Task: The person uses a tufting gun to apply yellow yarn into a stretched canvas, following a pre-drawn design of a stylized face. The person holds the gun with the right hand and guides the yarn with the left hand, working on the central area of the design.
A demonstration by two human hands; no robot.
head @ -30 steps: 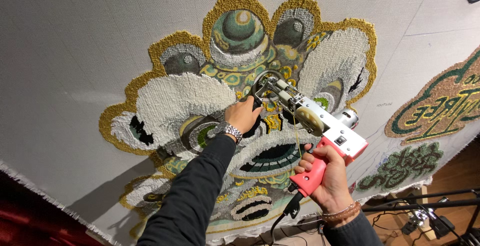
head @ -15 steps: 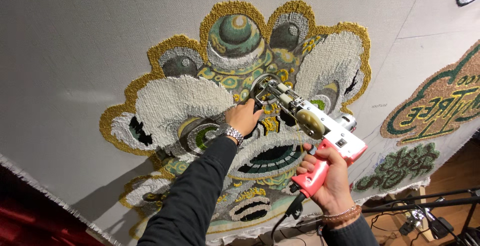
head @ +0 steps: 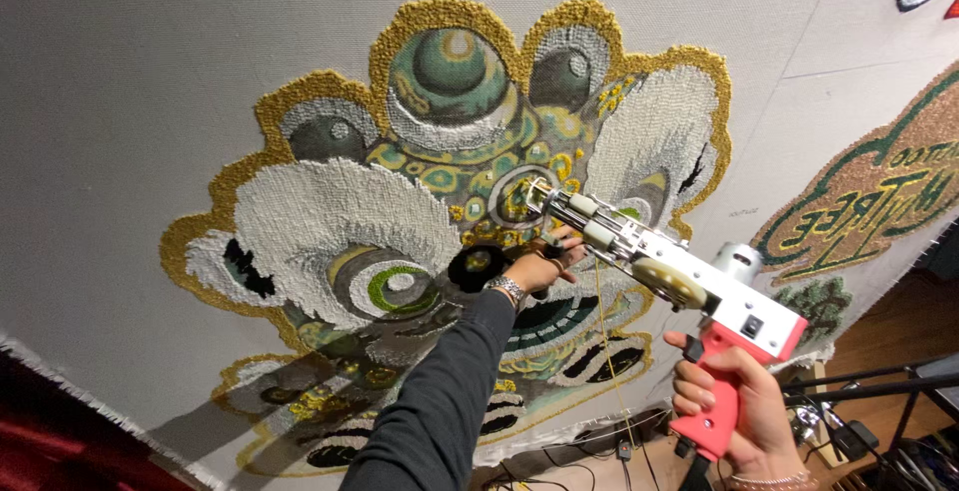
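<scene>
A large tufted design in gold, white, green and grey covers a stretched grey cloth. My right hand grips the pink handle of a tufting gun, whose white and metal body angles up left, with its needle tip against the tufted centre. My left hand, in a dark sleeve with a metal wristwatch, rests against the cloth just under the gun's front end, fingers curled by its front grip. A yellow yarn strand hangs down from the gun.
A second tufted piece in green and tan sits on the cloth at the right. Black stand legs and cables lie on the wooden floor at lower right. The cloth's frayed lower edge runs along the left.
The gun's tip has shifted slightly up and left across the design, and both hands moved with it. The view has tilted a little.
</scene>
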